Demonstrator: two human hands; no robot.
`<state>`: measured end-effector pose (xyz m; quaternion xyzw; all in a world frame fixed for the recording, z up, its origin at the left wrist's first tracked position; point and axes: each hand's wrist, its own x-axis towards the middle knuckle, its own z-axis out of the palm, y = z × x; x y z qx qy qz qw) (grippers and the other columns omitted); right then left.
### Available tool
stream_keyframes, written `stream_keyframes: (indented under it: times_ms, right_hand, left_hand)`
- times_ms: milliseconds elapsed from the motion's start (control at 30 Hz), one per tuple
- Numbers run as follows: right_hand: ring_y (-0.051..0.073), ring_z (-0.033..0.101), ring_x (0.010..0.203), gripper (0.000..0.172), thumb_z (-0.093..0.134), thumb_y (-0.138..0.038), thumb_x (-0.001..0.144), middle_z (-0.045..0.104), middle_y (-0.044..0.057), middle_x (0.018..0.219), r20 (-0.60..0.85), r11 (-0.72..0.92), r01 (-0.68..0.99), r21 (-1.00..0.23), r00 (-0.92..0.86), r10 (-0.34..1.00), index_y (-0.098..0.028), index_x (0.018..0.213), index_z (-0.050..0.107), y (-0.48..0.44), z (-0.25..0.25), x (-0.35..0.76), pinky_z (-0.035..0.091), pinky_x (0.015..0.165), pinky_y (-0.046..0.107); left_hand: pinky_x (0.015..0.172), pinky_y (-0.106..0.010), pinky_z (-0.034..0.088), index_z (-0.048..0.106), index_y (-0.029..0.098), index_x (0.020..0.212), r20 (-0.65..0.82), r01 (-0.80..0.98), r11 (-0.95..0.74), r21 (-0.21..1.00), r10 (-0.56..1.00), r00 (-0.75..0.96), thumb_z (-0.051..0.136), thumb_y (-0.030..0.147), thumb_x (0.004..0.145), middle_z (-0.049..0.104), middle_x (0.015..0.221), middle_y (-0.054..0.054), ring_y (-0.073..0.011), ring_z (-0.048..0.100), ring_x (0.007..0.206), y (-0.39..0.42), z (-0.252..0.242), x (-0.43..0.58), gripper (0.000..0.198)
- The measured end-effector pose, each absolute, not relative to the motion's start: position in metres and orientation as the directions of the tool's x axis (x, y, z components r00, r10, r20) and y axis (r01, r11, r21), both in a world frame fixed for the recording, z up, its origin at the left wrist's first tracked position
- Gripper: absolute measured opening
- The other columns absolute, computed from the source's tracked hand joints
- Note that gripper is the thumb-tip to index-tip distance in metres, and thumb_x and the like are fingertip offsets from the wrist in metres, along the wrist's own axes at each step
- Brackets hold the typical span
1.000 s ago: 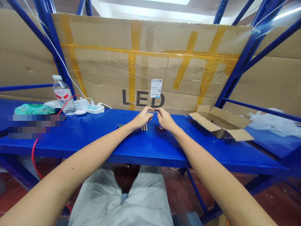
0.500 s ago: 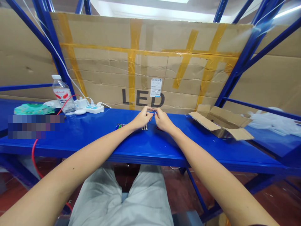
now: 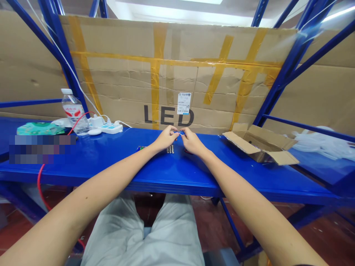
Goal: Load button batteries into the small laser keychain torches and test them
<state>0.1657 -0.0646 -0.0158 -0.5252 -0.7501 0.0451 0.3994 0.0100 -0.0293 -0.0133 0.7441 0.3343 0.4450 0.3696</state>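
Note:
Above the blue table, my left hand (image 3: 167,137) and my right hand (image 3: 192,140) meet with fingertips almost touching. Between the fingertips shows a small bluish-white shiny piece (image 3: 181,133), too small to name. My right thumb and forefinger pinch it. The left fingers are curled closed beside it; what they grip is hidden. Just under my left hand lies a tight cluster of small silvery metal balls or studs (image 3: 170,149). Some blue and green strips (image 3: 140,148) stick out from behind my left wrist. A small dark red object (image 3: 189,151) is partly covered by my right hand.
An open cardboard box (image 3: 257,146) stands on the table (image 3: 177,173) at right, near white plastic wrap (image 3: 321,144). At left are a water bottle (image 3: 74,112), a power strip (image 3: 111,128), a green packet (image 3: 40,128) and a red cable (image 3: 41,184). A large cardboard sheet (image 3: 119,85) backs the table.
Both hands stay nearly in place, with slight finger shifts around the small piece. The left hand has moved a little, showing more of the silvery cluster and less of the coloured strips.

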Motion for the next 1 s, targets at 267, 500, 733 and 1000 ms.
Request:
stream_keyframes:
  times_ms: [267, 500, 733, 1000]
  right_hand:
    - [0.021, 0.063, 0.088, 0.025, 0.048, -0.013, 0.084, 0.070, 0.010, 0.094, 0.485, 0.311, 0.772, -0.555, -0.004, 0.875, -0.017, 0.104, 0.061, -0.061, -0.015, 0.175, 0.048, 0.080, 0.032]
    - [0.015, 0.059, 0.059, 0.024, 0.055, -0.015, 0.076, 0.063, -0.002, 0.065, 0.355, 0.295, 0.656, -0.694, -0.044, 0.934, -0.019, 0.099, 0.058, -0.068, -0.008, 0.176, 0.044, 0.058, 0.024]
    - [0.013, 0.058, 0.064, 0.011, 0.056, -0.022, 0.078, 0.066, 0.002, 0.067, 0.319, 0.376, 0.537, -0.755, -0.200, 0.926, -0.016, 0.073, 0.062, -0.072, -0.001, 0.174, 0.043, 0.062, 0.023]
    - [0.013, 0.054, 0.056, 0.017, 0.053, -0.025, 0.080, 0.056, 0.000, 0.056, 0.308, 0.355, 0.336, -0.872, -0.186, 0.933, -0.016, 0.067, 0.060, -0.075, 0.000, 0.171, 0.042, 0.059, 0.025]
  left_hand:
    - [0.045, -0.026, 0.033, 0.056, 0.016, 0.093, 0.206, 0.073, -0.249, 0.966, 0.906, 0.369, 0.076, 0.015, 0.076, 0.067, 0.074, -0.005, -0.0102, 0.053, 0.048, -0.021, -0.002, -0.005, 0.026]
    - [0.044, -0.024, 0.034, 0.064, 0.014, 0.090, 0.368, 0.065, -0.424, 0.903, 0.844, 0.390, 0.074, 0.013, 0.075, 0.057, 0.054, 0.002, -0.0079, 0.047, 0.043, -0.024, 0.001, -0.008, 0.017]
    - [0.046, -0.023, 0.038, 0.070, 0.012, 0.092, 0.407, 0.024, -0.475, 0.880, 0.778, 0.478, 0.074, 0.016, 0.069, 0.065, 0.070, -0.003, -0.0110, 0.056, 0.056, -0.028, 0.001, -0.008, 0.023]
    - [0.070, -0.028, 0.047, 0.071, 0.016, 0.109, 0.465, -0.116, -0.472, 0.874, 0.741, 0.485, 0.069, 0.024, 0.073, 0.072, 0.113, -0.012, -0.0203, 0.065, 0.095, -0.021, -0.003, -0.004, 0.036]
